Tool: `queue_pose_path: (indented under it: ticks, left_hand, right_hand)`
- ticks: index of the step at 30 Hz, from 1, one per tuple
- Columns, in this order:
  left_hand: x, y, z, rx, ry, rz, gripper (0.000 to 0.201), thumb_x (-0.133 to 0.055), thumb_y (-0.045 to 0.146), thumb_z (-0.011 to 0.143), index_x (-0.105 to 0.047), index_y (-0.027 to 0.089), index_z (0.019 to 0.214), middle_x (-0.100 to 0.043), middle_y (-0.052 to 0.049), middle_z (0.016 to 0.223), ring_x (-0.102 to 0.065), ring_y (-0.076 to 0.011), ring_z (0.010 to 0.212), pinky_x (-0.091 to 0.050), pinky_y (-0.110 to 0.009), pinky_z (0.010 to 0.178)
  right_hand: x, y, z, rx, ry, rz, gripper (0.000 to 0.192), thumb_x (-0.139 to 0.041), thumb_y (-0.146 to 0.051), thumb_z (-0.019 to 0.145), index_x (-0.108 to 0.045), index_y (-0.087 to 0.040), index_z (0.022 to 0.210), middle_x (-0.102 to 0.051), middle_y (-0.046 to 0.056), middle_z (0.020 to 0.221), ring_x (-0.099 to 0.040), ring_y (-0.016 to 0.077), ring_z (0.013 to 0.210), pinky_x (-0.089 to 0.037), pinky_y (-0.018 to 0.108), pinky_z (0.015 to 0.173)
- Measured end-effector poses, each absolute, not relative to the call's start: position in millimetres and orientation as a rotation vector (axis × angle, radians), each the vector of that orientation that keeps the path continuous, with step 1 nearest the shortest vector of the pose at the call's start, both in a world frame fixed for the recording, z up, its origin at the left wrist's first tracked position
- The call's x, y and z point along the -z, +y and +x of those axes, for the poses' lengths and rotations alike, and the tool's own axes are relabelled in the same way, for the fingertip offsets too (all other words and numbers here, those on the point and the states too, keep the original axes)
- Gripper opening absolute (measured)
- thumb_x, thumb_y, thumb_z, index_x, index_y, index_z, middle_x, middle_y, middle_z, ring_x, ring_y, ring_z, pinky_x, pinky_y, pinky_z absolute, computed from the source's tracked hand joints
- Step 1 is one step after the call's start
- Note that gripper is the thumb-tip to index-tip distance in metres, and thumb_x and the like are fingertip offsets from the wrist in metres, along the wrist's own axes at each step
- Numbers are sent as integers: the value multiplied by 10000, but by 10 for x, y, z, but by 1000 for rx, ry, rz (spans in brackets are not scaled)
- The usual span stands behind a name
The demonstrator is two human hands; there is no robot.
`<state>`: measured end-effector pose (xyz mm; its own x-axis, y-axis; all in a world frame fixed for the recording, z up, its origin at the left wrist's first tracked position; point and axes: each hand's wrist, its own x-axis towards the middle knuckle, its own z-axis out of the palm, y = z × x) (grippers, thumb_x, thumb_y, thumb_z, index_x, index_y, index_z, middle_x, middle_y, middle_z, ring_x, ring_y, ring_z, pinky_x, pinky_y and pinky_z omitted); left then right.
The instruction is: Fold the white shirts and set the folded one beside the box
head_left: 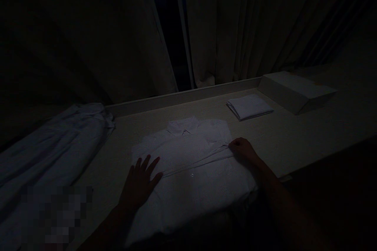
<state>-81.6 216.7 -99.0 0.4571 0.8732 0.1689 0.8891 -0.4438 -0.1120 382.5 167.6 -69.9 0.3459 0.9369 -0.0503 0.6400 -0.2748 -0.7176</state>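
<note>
A white collared shirt [188, 188] lies spread on the table, its collar at the far side and its lower end hanging over the near edge. A crosswise fold runs over its middle, with a small button just below. My left hand [141, 182] rests flat on the shirt's left side, fingers spread. On the right side, my right hand [243, 149] pinches the shirt's fabric at the end of the fold. The light is very dim, so fine detail of the cloth is hard to make out.
A folded white cloth [250, 106] lies at the back right, beside a pale box [297, 90]. More light-coloured garments [59, 137] lie on the left. A low ledge [182, 96] runs along the table's back, with dark curtains [229, 23] behind it.
</note>
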Motion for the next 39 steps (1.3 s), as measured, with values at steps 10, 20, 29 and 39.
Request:
queue_pose_path:
  ticks: [10,20,29,39]
  left_hand:
    - [1029,2178,-834,143,-1535,-2515,648,-374,609,908,-276,359,1498,-236,-30,1588,-160,-357,1453,-226,-577,1112]
    - [974,2164,-806,94,-1555,-2517,658,-358,616,910,-254,359,1506,-231,-33,1590,-178,-355,1449,-225,-575,1109]
    - [966,2144,-794,133,-1561,-2519,649,-372,612,907,-277,361,1498,-241,-27,1587,-162,-352,1454,-234,-571,1108]
    - [962,2141,-792,138,-1567,-2528,647,-370,614,910,-280,358,1497,-258,-33,1580,-161,-353,1454,-217,-583,1115]
  right_hand:
    - [792,1734,3923,-487,-1425,-2074,188,-556,-242,746,-706,-144,689,-699,77,771,-612,167,747,-392,229,662]
    - [723,1726,3885,-380,-1435,-2059,331,-483,-350,861,-734,-145,792,-707,88,814,-608,182,790,-391,235,676]
    - [762,1805,3800,-444,-1411,-2069,290,-577,-389,802,-728,-159,709,-702,72,728,-613,160,670,-371,243,607]
    - [866,1775,3869,-396,-1353,-2005,257,-503,-347,827,-687,-173,785,-699,58,813,-622,171,752,-424,257,700]
